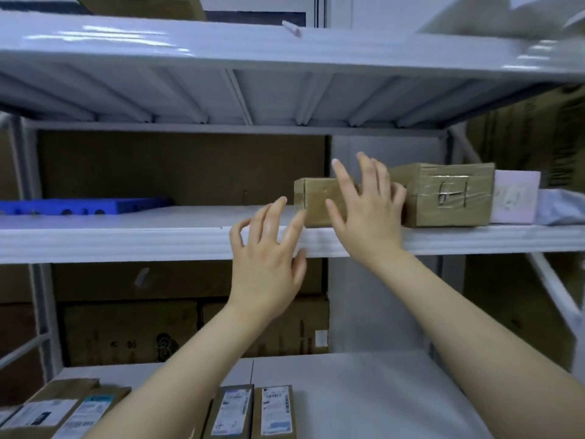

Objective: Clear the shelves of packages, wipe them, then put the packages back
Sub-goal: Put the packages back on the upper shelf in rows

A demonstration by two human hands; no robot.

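Middle shelf (126,239), white metal: left stretch bare except a blue tray (85,205); packages bunched at the right end. Lower shelf (364,391) carries labelled packages (234,410). Taped box (449,194) marked "6-1", pink box (514,198) to its right, small brown box (313,201) just beside its left. Right hand (367,213) splayed, gripping nothing, in front of the small box; contact unclear. Left hand (269,264) likewise released, before the shelf lip. Judged: both are positioned to take the small box.

Both hands (316,236) open, small box (316,198)
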